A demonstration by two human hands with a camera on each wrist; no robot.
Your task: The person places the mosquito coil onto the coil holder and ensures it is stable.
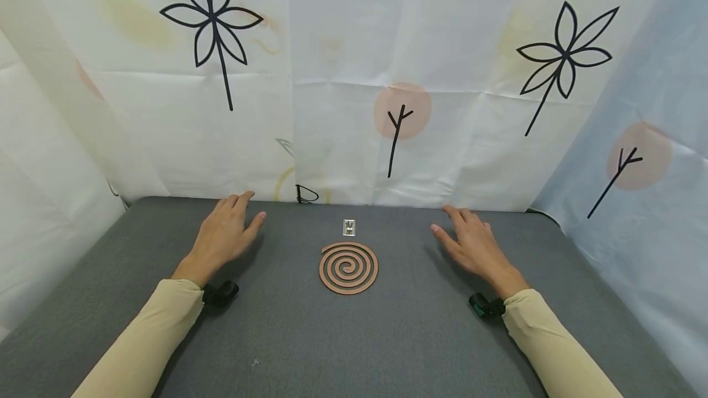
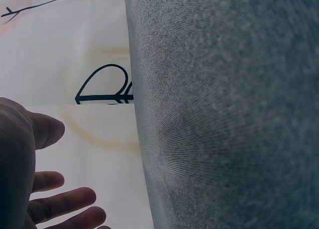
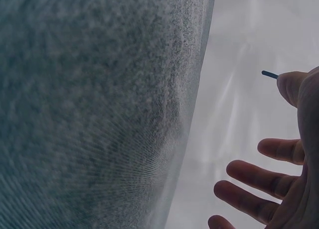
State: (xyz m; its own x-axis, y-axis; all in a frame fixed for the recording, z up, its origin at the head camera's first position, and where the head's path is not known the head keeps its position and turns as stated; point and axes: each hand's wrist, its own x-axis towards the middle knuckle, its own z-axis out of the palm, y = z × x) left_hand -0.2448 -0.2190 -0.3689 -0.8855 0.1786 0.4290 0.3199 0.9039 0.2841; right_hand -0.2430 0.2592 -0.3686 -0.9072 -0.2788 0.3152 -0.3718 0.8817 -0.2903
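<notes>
A brown spiral mosquito coil (image 1: 347,269) lies flat on the grey table, between the two hands. Just beyond it is a small shiny metal piece (image 1: 349,228), flat and rectangular, perhaps a coil stand; its detail is too small to tell. On the left, my left hand (image 1: 224,235) is held over the table with relaxed, spread fingers and holds nothing. My right hand (image 1: 472,244) is in a similar pose on the right, apart from both things. In the wrist views the left fingers (image 2: 72,201) and right fingers (image 3: 256,176) are extended, with nothing between them.
The grey cloth-covered table (image 1: 310,349) runs back to a white curtain (image 1: 343,140) printed with leaves and trees. Curtains also hang along the left and right sides. Each wrist wears a black device, on the left (image 1: 220,293) and right (image 1: 487,306).
</notes>
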